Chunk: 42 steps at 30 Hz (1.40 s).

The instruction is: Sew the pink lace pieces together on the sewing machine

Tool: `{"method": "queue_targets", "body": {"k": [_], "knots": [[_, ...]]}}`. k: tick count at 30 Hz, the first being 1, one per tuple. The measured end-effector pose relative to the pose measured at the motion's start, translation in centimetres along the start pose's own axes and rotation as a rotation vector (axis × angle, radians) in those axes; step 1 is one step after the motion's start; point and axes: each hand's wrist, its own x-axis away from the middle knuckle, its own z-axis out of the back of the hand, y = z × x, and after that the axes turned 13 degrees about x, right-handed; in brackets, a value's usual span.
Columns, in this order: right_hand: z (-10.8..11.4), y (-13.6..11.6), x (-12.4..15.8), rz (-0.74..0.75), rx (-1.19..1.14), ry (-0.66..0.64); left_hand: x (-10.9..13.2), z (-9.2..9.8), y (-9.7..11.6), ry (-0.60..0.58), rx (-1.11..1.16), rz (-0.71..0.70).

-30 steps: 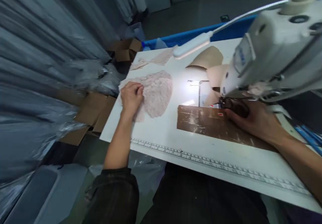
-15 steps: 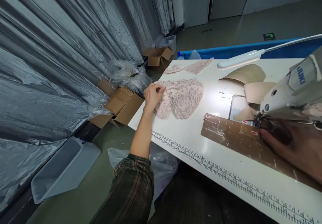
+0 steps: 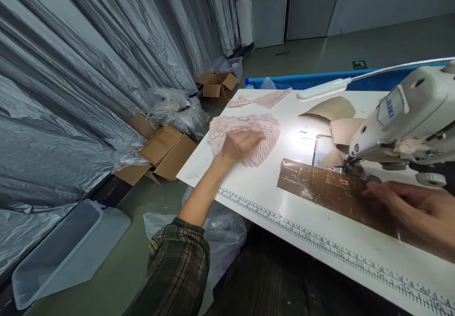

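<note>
My left hand [image 3: 243, 144], smeared by motion, is over the pale pink lace piece [image 3: 265, 140] on the white table. Its fingers look bent, but I cannot tell whether they grip the lace. My right hand [image 3: 415, 207] is low over the brown strip [image 3: 316, 183], just in front of the sewing machine [image 3: 408, 117]. Its thumb and fingers come together at the tips. A small dark round shape shows there; what it is, I cannot make out. Behind the lace lies a second pink piece [image 3: 272, 99], narrow at its middle.
Curved tan sheets [image 3: 332, 109] stand around the needle area. A white lamp [image 3: 324, 90] on a flexible neck lights the table. A ruler tape [image 3: 305, 235] runs along the front edge. Cardboard boxes [image 3: 174, 152] and a plastic bin [image 3: 71, 254] are on the floor at left.
My left hand has moved right from the lace's left edge to over its middle. My right hand has drawn back a little from the needle area. The view has shifted slightly.
</note>
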Motion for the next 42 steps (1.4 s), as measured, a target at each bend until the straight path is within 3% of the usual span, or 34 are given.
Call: {"method": "queue_targets", "body": {"k": [3,7,9,13,15,18,21,24,26,29,31,34,38,40,42], "knots": [[-1.3,-3.5,1.5,-0.052,-0.504,-0.402,-0.3,-3.0,4.7,-0.246,0.097,-0.206],[-3.0,-6.9,1.4,-0.02,-0.842,-0.614,-0.3,-4.0,9.1,-0.457,0.38,-0.365],[-3.2,-7.6,0.9,-0.027,-0.84,-0.602,-0.8,-3.3,9.3,-0.467,0.447,-0.345],[-3.3,-8.3,-0.2,-0.213,-0.648,-0.494,-3.2,-3.0,7.2,-0.29,0.358,-0.198],[-3.7,-8.7,-0.8,-0.234,-0.527,-0.458,-4.8,-4.0,6.1,-0.372,0.333,-0.186],[-4.2,-9.3,-1.4,-0.114,-0.338,-0.433,-6.9,-6.4,5.1,-0.535,0.286,-0.139],[-3.9,-9.0,-1.1,0.024,-0.199,-0.378,-8.1,-7.5,4.8,-0.559,0.242,-0.031],[-2.2,-7.1,0.0,0.134,-0.205,-0.333,-7.8,-6.2,5.4,-0.578,0.324,0.046],[-0.7,-5.0,0.9,0.176,-0.321,-0.395,-6.9,-4.3,6.2,-0.586,0.528,0.071],[1.2,-2.0,1.5,0.058,-0.545,-0.525,-5.3,-2.1,7.6,-0.633,0.819,0.254],[1.7,-0.6,1.1,-0.058,-0.586,-0.51,-4.6,-1.7,8.3,-0.617,0.818,0.323],[1.5,0.3,-0.2,-0.143,-0.522,-0.401,-4.8,-2.7,9.1,-0.614,0.539,0.257],[1.0,0.4,-1.4,-0.001,-0.262,-0.328,-6.9,-6.1,9.6,-0.454,0.081,-0.047],[0.8,0.6,-1.7,0.052,-0.173,-0.317,-8.3,-8.4,9.3,-0.386,0.002,-0.117],[0.5,0.8,-1.8,0.055,-0.22,-0.32,-9.6,-10.7,8.6,-0.454,-0.022,-0.155]]}}
